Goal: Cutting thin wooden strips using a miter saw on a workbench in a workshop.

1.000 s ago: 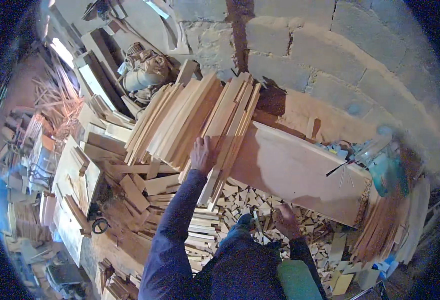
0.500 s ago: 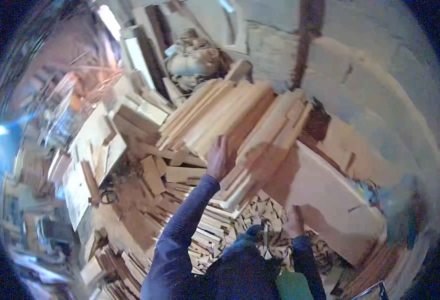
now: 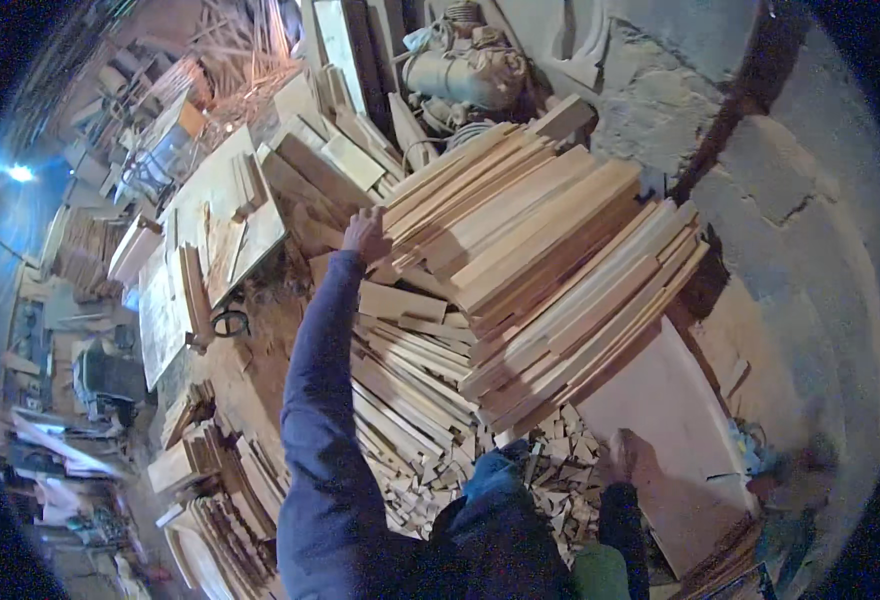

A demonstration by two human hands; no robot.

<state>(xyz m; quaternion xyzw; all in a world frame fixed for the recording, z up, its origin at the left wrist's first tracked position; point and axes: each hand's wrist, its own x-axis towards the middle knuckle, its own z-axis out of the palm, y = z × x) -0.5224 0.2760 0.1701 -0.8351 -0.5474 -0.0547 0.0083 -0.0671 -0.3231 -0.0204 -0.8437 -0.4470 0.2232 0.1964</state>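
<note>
A large stack of long wooden strips and boards (image 3: 550, 225) lies slanted in front of me. My left hand (image 3: 367, 236) has reached the far left end of the stack, beside the ends of thin strips. Its fingers are apart and slightly bent, with nothing seen in them; whether they touch the strips I cannot tell. Low on the right, my right hand (image 3: 618, 456) hangs in shadow over the near edge of a wide pale board (image 3: 660, 410). Its fingers look loosely stretched, and no held thing shows.
Below the stack lie many small wood offcuts (image 3: 560, 460) and loose thin strips (image 3: 400, 390). A pale tabletop with wood pieces (image 3: 165, 320) stands to the left. More stacked wood (image 3: 225, 470) is at lower left. A dusty compressor-like tank (image 3: 465, 78) sits by the far wall.
My left hand has left the top of the stack and moved left to its end. My right hand stays low by the pale board. The view has shifted, showing the stack farther right.
</note>
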